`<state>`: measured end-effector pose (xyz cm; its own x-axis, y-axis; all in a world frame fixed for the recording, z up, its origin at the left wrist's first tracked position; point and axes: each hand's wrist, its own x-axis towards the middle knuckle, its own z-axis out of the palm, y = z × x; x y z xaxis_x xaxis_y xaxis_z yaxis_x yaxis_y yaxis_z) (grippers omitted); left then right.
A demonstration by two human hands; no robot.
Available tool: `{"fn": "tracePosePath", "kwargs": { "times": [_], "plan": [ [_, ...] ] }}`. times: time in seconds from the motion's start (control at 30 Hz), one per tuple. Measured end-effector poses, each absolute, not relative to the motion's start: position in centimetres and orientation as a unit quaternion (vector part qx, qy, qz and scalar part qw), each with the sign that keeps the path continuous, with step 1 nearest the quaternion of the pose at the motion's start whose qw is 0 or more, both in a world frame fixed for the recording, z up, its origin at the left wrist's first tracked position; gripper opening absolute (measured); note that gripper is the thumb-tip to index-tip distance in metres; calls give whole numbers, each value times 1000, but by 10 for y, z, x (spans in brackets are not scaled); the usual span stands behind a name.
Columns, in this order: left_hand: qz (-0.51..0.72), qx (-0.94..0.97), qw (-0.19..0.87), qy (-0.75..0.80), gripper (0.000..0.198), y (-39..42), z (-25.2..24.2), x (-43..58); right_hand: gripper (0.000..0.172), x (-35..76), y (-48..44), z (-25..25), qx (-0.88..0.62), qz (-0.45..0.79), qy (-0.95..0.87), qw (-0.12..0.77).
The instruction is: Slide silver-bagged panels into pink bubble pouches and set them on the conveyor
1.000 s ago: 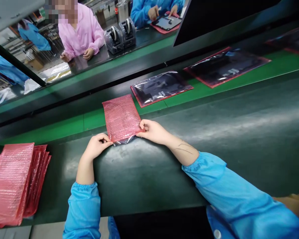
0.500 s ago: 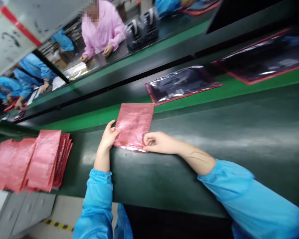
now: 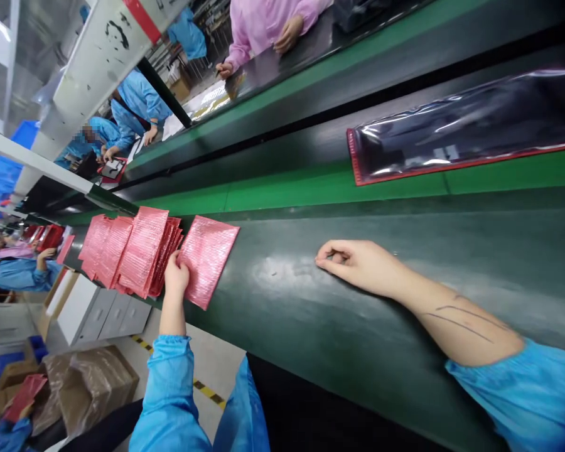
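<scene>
My left hand [image 3: 176, 274] is closed with its thumb on the left edge of a pink bubble-wrap bag [image 3: 210, 257]. The bag lies slanted, just right of a fanned pile of similar pink bubble bags [image 3: 144, 245]; whether it touches the pile is hard to tell. Over the dark green bench top [image 3: 287, 326], my right hand [image 3: 353, 262] is curled with thumb and fingertips together, and nothing shows in it. Beyond it, a dark, shiny flat sleeve with red edging [image 3: 452, 135] lies along the bench's far side.
A co-worker in a pink smock [image 3: 273, 31] sits across the bench. People in blue smocks [image 3: 136, 103] work farther left. A white drawer cabinet [image 3: 106, 311] stands below the pile, and cardboard boxes [image 3: 85, 383] are on the floor. A slanted white beam [image 3: 103, 69] crosses the upper left.
My left hand has carried the pink bubble bag leftward beside the pile. My right hand has let go of the bag's corner and is now apart from it. The view has swung left.
</scene>
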<state>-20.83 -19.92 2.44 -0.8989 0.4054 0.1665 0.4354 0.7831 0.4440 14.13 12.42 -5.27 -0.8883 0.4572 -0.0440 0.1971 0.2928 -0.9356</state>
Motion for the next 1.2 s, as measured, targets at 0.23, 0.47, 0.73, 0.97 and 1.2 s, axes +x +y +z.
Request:
{"fn": "tracePosePath", "kwargs": {
  "times": [0.23, 0.47, 0.73, 0.97, 1.2],
  "plan": [
    [-230, -402, 96, -881, 41, -108, 11, -178, 11, 138, 130, -35, -221, 566, -786, 116],
    [-271, -552, -17, -788, 42, 26, -29, -113, 11, 131, 129, -36, -258, 592, -736, 203],
    [-302, -533, -19, -790, 32, 29, -42, -121, 33, 160, 287, -15, -502, 214, -758, 357],
    [-328, -526, -24, -784, 28, 30, -45, -118, 67, 150, 370, 14, -679, 317, -627, 212],
    [-383, -515, -8, -767, 36, 26, -36, -121, 27, 111, 280, 20, -524, 626, -538, 209]
  ]
}}
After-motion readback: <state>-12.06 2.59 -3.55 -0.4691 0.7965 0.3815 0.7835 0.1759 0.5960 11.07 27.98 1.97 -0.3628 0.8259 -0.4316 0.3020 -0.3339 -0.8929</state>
